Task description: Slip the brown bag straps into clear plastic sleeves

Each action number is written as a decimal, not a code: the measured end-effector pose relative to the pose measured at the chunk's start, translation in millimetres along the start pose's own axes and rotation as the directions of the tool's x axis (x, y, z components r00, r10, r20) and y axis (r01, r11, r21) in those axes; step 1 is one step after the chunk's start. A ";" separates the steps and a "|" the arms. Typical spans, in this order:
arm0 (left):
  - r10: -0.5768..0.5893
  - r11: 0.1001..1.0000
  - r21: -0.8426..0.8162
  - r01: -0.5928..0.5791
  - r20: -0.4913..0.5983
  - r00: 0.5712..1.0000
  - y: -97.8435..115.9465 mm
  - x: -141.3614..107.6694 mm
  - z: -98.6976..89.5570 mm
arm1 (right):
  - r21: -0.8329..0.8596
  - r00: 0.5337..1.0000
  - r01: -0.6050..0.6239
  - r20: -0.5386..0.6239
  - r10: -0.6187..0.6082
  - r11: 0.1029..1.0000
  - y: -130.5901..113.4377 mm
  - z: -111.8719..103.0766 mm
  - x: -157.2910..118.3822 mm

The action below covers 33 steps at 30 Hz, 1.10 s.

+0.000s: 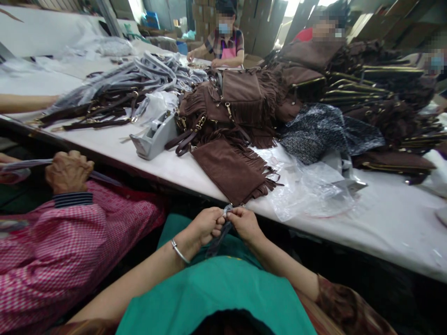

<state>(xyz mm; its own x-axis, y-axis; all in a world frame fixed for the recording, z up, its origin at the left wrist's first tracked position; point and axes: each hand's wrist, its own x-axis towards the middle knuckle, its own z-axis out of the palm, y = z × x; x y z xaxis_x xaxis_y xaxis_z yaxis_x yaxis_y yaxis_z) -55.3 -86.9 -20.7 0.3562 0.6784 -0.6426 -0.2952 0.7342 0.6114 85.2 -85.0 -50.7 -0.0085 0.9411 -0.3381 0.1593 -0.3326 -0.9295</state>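
Note:
At the table's front edge my left hand (209,224) and my right hand (245,223) meet, fingers closed in a pinch. Between them is a strap wrapped in clear plastic (220,239), its lower part hanging over my green apron. The strap's upper end is close to the corner of a brown fringed bag (228,170); whether the two are joined is too small to tell. That bag lies flat on the table, its fringe pointing right. Behind it a pile of similar brown fringed bags (240,93) carries gold clasps and wrist loops.
A grey tape dispenser (153,137) stands left of the bags. Plastic-wrapped straps (118,88) lie behind it. Clear plastic (307,186) covers the table on the right, beside more stacked bags (377,88). A co-worker's hand (69,171) grips a wrapped strap at left; another person (225,44) sits opposite.

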 end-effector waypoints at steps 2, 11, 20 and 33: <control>-0.121 0.981 -0.147 0.127 0.051 0.991 -0.9 0.9 -2.0 | -0.016 0.999 0.035 -0.016 -0.035 0.999 2.6 2.1 -0.2; -0.080 0.996 -0.041 0.079 -0.027 0.996 -7.9 -4.8 6.4 | 0.160 0.999 -0.051 0.000 0.052 0.986 16.5 11.8 6.1; 0.669 0.431 0.817 -0.382 -0.006 0.743 -17.0 -6.8 -1.4 | -0.412 0.969 0.234 0.177 -0.174 0.881 -22.4 -26.6 -5.6; 0.699 0.347 0.842 -0.414 0.062 0.712 -30.2 -4.5 -6.7 | -0.682 0.668 0.731 0.707 -0.233 0.024 -90.7 -16.8 20.6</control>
<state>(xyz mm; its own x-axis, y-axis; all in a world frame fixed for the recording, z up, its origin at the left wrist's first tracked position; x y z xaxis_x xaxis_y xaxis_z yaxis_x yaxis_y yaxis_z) -54.0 -111.9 -39.3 0.1022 0.9948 -0.0013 0.4962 -0.0498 0.8668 87.1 -34.4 29.1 -0.7406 0.6624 -0.1128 0.6713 0.7218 -0.1685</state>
